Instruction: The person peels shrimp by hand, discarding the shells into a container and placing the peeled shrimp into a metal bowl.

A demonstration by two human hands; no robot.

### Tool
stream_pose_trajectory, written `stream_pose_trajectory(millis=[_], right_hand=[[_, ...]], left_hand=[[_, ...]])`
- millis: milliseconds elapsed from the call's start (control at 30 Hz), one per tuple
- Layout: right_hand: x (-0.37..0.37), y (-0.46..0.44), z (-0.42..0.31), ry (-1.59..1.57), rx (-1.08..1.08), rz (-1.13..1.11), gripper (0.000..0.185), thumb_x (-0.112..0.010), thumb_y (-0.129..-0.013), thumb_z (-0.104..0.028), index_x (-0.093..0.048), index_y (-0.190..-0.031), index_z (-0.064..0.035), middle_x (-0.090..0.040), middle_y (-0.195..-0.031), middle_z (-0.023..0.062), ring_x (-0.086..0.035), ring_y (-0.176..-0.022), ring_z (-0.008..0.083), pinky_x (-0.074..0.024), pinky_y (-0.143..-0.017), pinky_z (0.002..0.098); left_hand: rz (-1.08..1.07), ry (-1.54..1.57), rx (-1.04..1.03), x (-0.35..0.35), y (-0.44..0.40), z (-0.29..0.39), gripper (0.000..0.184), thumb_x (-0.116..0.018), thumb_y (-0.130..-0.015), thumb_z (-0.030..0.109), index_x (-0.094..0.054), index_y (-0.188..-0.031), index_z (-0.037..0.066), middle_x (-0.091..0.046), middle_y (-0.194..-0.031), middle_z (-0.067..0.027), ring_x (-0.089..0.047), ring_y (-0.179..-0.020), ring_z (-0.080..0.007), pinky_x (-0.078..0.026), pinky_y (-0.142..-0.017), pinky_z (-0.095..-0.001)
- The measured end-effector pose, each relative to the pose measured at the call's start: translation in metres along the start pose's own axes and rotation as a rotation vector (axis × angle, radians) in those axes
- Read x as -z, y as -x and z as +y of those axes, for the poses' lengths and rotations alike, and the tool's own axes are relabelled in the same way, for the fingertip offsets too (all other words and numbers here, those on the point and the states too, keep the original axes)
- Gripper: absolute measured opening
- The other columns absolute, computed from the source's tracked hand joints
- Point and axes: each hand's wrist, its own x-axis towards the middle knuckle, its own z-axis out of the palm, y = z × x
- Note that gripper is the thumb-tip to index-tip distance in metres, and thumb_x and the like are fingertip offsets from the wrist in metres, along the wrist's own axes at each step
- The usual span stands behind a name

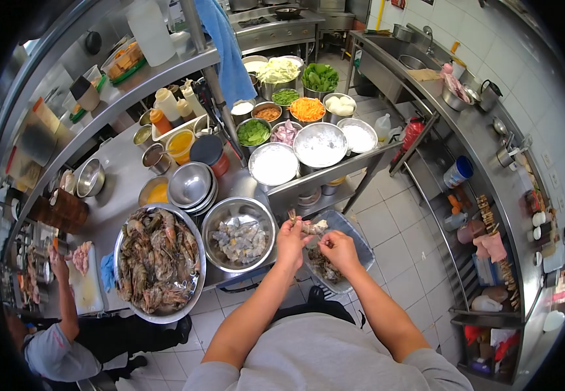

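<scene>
A partly peeled shrimp (315, 227) is pinched in the fingers of my left hand (291, 244), its pale end pointing right. Close beside it my right hand (339, 251) is closed in a pinch; whatever its fingertips hold is too small to make out. Both hands hover above a grey plastic bin (364, 258) with shells and scraps (323, 268) inside. To the left, a steel bowl (265, 255) contains peeled shrimp (238, 240). Farther left, a large steel basin (199, 287) is heaped with whole unpeeled shrimp (155, 260).
Stacked steel bowls (191, 184) and sauce containers (180, 144) stand behind the bowls. Pans of cut vegetables (308, 109) and white powder (320, 144) fill the rack ahead. A co-worker (60, 352) handles meat at a white cutting board (89, 290). Steel shelving (439, 215) runs along the right.
</scene>
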Motion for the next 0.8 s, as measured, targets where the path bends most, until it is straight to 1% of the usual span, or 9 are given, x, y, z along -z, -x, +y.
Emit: stream_pose_trajectory(millis=[67, 100, 167, 233, 300, 467, 600, 700, 800], right_hand=[[0.005, 0.002, 0.012, -0.036, -0.242, -0.056, 0.009, -0.071, -0.084, -0.008, -0.066, -0.088, -0.0020, -0.066, -0.084, 0.0062, -0.064, -0.072, 0.0145, -0.0525, -0.066, 0.0305], [0.004, 0.001, 0.020, -0.037, -0.242, -0.056, 0.009, -0.071, -0.084, -0.008, -0.066, -0.088, -0.0020, -0.066, -0.084, 0.0062, -0.064, -0.072, 0.0145, -0.0525, -0.066, 0.0305], [0.000, -0.002, 0.035, -0.749, -0.595, -0.120, 0.016, -0.070, -0.090, -0.014, -0.064, -0.098, -0.0007, -0.068, -0.091, 0.0080, -0.064, -0.076, 0.0169, -0.0554, -0.072, 0.0312], [0.005, -0.007, 0.033, -0.879, -0.661, -0.166, 0.019, -0.064, -0.096, -0.017, -0.062, -0.106, -0.0006, -0.067, -0.095, 0.0072, -0.065, -0.081, 0.0180, -0.0568, -0.077, 0.0322], [0.006, -0.011, 0.032, -1.271, -0.787, -0.130, 0.019, -0.062, -0.097, -0.017, -0.061, -0.109, -0.0028, -0.066, -0.098, 0.0083, -0.065, -0.086, 0.0179, -0.0567, -0.078, 0.0339], [-0.005, -0.011, 0.032, -1.276, -0.779, -0.069, 0.016, -0.058, -0.095, -0.011, -0.059, -0.110, -0.0027, -0.066, -0.101, 0.0097, -0.066, -0.090, 0.0201, -0.0562, -0.079, 0.0348], [-0.009, -0.010, 0.022, -1.270, -0.801, 0.005, 0.017, -0.055, -0.094, -0.007, -0.059, -0.109, -0.0009, -0.067, -0.103, 0.0100, -0.066, -0.092, 0.0216, -0.0556, -0.082, 0.0356], [-0.003, -0.012, 0.012, -1.454, -0.754, -0.074, 0.016, -0.054, -0.094, -0.008, -0.060, -0.108, -0.0010, -0.067, -0.103, 0.0093, -0.066, -0.093, 0.0211, -0.0556, -0.082, 0.0352], [-0.004, -0.012, 0.016, -1.472, -0.750, -0.085, 0.015, -0.054, -0.095, -0.008, -0.062, -0.106, -0.0011, -0.067, -0.101, 0.0102, -0.067, -0.092, 0.0207, -0.0556, -0.081, 0.0343]], left_hand=[[-0.043, -0.026, -0.004, 0.005, -0.001, 0.003, 0.019, -0.049, -0.103, 0.017, -0.052, -0.119, 0.007, -0.067, -0.112, -0.0092, -0.064, -0.098, -0.0153, -0.053, -0.079, -0.0300], [-0.089, -0.055, -0.006, 0.005, -0.001, 0.004, 0.018, -0.048, -0.104, 0.018, -0.052, -0.118, 0.009, -0.065, -0.117, -0.0095, -0.064, -0.104, -0.0175, -0.052, -0.084, -0.0330], [-0.134, -0.097, -0.060, -0.001, 0.007, 0.002, 0.019, -0.048, -0.104, 0.016, -0.052, -0.120, 0.008, -0.065, -0.119, -0.0091, -0.063, -0.107, -0.0177, -0.051, -0.089, -0.0333], [-0.186, -0.137, -0.113, -0.005, 0.009, -0.009, 0.020, -0.049, -0.103, 0.014, -0.053, -0.121, 0.007, -0.065, -0.121, -0.0088, -0.062, -0.110, -0.0178, -0.049, -0.094, -0.0335], [-0.361, -0.382, -0.392, -0.007, 0.010, -0.019, 0.024, -0.050, -0.102, 0.009, -0.054, -0.125, 0.004, -0.064, -0.124, -0.0086, -0.059, -0.115, -0.0165, -0.044, -0.101, -0.0322], [-0.332, -0.690, -0.533, -0.011, 0.028, -0.012, 0.025, -0.050, -0.101, 0.005, -0.055, -0.125, -0.002, -0.067, -0.119, -0.0098, -0.064, -0.107, -0.0168, -0.050, -0.093, -0.0291], [-0.380, -0.657, -0.570, -0.009, 0.026, -0.020, 0.025, -0.050, -0.101, 0.004, -0.055, -0.125, -0.002, -0.067, -0.118, -0.0099, -0.065, -0.106, -0.0169, -0.050, -0.092, -0.0291], [-0.310, -0.430, -0.405, -0.003, 0.017, -0.028, 0.026, -0.049, -0.101, 0.003, -0.055, -0.125, -0.001, -0.067, -0.118, -0.0104, -0.064, -0.107, -0.0167, -0.050, -0.093, -0.0292], [-0.326, -0.690, -0.582, 0.000, 0.023, -0.017, 0.024, -0.050, -0.100, 0.003, -0.058, -0.122, -0.001, -0.066, -0.123, -0.0124, -0.064, -0.110, -0.0177, -0.050, -0.094, -0.0301]])
